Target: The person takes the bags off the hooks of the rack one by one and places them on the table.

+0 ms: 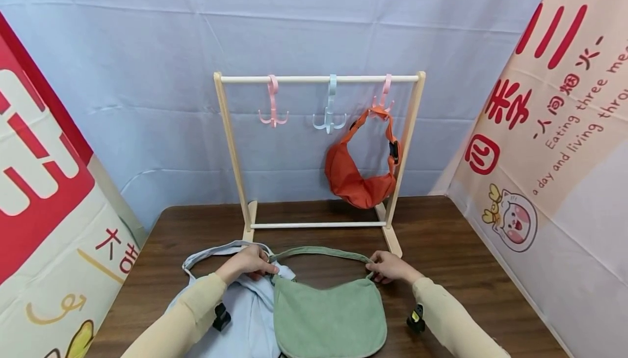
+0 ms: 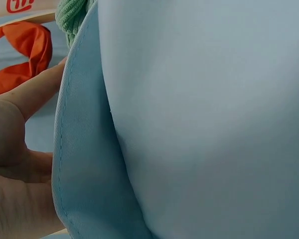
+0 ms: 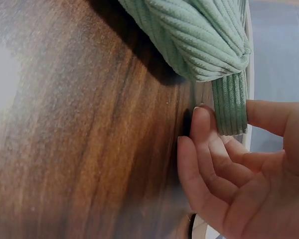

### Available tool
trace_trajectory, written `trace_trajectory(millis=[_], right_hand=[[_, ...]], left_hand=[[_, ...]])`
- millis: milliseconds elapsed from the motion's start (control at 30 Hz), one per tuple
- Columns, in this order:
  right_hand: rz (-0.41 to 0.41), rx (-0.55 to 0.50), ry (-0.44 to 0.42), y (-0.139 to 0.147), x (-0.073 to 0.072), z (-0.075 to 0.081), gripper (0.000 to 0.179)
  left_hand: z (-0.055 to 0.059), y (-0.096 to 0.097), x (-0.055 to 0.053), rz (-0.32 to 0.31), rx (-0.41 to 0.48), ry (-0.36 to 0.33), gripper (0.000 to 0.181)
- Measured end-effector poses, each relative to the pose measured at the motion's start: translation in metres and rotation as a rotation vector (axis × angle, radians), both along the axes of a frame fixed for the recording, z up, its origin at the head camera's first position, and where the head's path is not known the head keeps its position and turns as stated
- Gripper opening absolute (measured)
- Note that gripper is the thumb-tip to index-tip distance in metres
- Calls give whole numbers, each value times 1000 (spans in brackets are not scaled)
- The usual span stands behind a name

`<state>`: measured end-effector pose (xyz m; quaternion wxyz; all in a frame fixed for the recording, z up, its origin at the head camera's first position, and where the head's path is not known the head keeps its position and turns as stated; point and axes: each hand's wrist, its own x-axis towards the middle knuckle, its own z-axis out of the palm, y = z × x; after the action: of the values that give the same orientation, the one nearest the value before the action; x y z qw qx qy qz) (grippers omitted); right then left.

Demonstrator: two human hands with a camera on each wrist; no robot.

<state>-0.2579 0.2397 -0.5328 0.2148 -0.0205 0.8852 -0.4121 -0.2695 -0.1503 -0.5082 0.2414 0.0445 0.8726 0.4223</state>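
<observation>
A green corduroy shoulder bag (image 1: 328, 314) lies at the front of the table, its strap arched behind it. At the strap's left end, my left hand (image 1: 251, 262) pinches the bag with thumb and fingers. My right hand (image 1: 392, 268) pinches the strap's right end; in the right wrist view the ribbed strap (image 3: 230, 107) passes between thumb and fingers. Under my left forearm lies a light blue bag (image 1: 240, 314), partly beneath the green one. Its fabric (image 2: 204, 114) fills most of the left wrist view and hides my left fingertips there.
Behind the bags stands a wooden rack (image 1: 230, 151) with a white top rail. From it hang a pink hook (image 1: 273, 102), a blue hook (image 1: 330, 104) and another pink hook (image 1: 385, 93), which bears an orange bag (image 1: 363, 183). Printed cloths flank the brown table (image 1: 456, 271).
</observation>
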Motion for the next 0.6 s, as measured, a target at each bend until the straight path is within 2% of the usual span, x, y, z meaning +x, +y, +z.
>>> trace_trajectory(millis=[167, 300, 500, 600], right_hand=[[-46, 23, 2, -2, 3, 3, 19], [-62, 14, -5, -1, 1, 1, 21], [1, -27, -1, 6, 0, 1, 30], [3, -26, 4, 5, 1, 3, 29]], left_hand=[[-1, 0, 0, 4, 2, -9, 46], [-1, -1, 1, 8, 18, -20, 49], [0, -1, -1, -24, 33, 1, 53], [1, -1, -1, -14, 18, 19, 54]])
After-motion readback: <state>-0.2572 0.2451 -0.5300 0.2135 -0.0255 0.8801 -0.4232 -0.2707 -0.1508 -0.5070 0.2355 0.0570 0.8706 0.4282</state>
